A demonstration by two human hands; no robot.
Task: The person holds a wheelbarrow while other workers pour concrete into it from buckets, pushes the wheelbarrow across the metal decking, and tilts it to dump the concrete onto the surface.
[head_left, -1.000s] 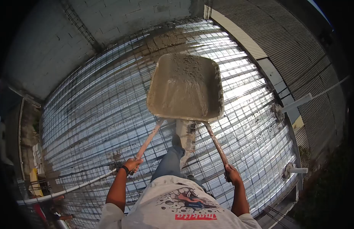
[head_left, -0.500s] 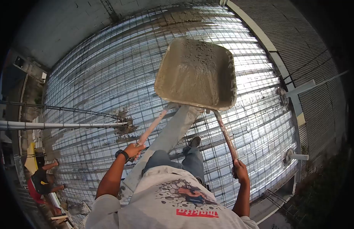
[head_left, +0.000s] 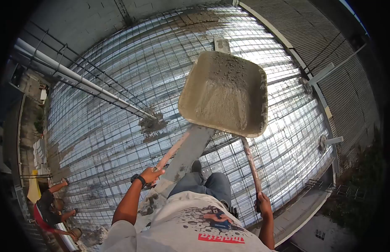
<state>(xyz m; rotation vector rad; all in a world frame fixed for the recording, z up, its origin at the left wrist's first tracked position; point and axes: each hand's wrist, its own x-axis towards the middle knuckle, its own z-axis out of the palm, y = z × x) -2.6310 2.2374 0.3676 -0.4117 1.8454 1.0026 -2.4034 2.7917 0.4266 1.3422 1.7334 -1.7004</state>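
Note:
In front of me is a wheelbarrow [head_left: 222, 94], its tray coated with wet grey concrete and lumps of it near the far rim. My left hand [head_left: 152, 175], with a dark watch on the wrist, is wrapped round the wheelbarrow's left handle [head_left: 174, 148]. On the other side, my right hand [head_left: 263, 203] grips the dark end of the right handle [head_left: 251, 161]. A concrete-smeared plank [head_left: 184, 153] runs beneath the tray and between the handles. The wheel is hidden under the tray.
Shiny corrugated metal decking [head_left: 106, 130] under a rebar grid surrounds the plank. A white pipe [head_left: 90, 84] with rebar rises on the left, with concrete at its base. Pipe stubs [head_left: 333, 140] stand along the right edge. Another person [head_left: 52, 206] crouches at lower left.
The view has shifted along the plank. The left pipe now appears larger and steeper, and the plank shows beyond the tray. My feet have changed position; both hands keep their hold.

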